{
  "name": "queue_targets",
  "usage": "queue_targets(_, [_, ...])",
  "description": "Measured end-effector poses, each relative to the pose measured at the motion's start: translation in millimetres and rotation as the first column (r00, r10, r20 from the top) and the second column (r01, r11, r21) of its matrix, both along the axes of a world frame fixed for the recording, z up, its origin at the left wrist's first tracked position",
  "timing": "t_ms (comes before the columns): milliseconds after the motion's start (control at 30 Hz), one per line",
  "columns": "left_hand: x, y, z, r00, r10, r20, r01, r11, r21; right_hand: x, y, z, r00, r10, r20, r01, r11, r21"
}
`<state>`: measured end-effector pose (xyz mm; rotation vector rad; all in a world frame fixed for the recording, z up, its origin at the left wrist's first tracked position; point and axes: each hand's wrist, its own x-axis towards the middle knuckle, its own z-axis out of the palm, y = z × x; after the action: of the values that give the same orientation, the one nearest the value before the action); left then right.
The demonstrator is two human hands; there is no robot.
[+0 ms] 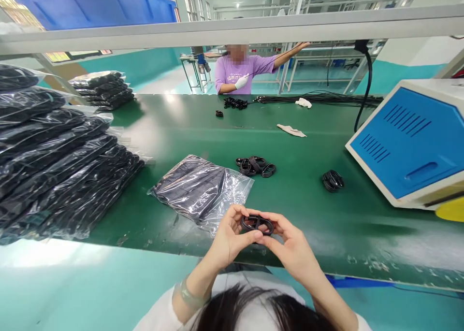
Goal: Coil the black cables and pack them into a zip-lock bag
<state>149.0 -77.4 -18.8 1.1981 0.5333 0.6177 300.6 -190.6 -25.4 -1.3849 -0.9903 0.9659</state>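
Between my two hands is a small coiled black cable (256,219), held just above the near edge of the green table (304,195). My left hand (234,234) pinches its left side between thumb and fingers. On the opposite side, my right hand (288,239) grips the coil the same way. Just beyond my left hand lies a clear plastic bag (195,188) filled with dark, flat-packed contents. Several coiled black cables (255,165) rest in a cluster past my hands. Another coiled cable bundle (332,180) sits to the right.
Bagged black goods (54,166) are piled high at left, with a smaller stack (103,89) behind. A blue-and-white machine (413,142) stands at right. Across the table, a person in a purple shirt (246,72) handles long black cables (319,98). A shelf holds a blue bin (101,7).
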Motion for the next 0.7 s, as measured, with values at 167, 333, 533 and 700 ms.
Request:
queue_targets(167, [-2,3,-13.2,0.974,0.017,-0.226,0.049,0.957,0.285,35,23,-12.7,0.943,-0.139,0.301,0.147,0.989,-0.003])
queue_targets(333, [-2,2,-39.9,0.921,-0.075,-0.382,0.236,0.888,0.394,71,40,-40.3,0.887,-0.046,0.459,0.095,0.992,-0.084])
queue_targets(533, [11,-2,-50.6,0.917,-0.125,-0.378,0.291,0.858,0.423,109,70,-32.0,0.814,0.204,0.544,-0.132,0.977,-0.169])
queue_targets(700, [20,1,-34.7,0.923,-0.175,-0.342,0.317,0.85,0.421,124,134,-43.5,0.693,-0.017,0.721,0.093,0.993,-0.067])
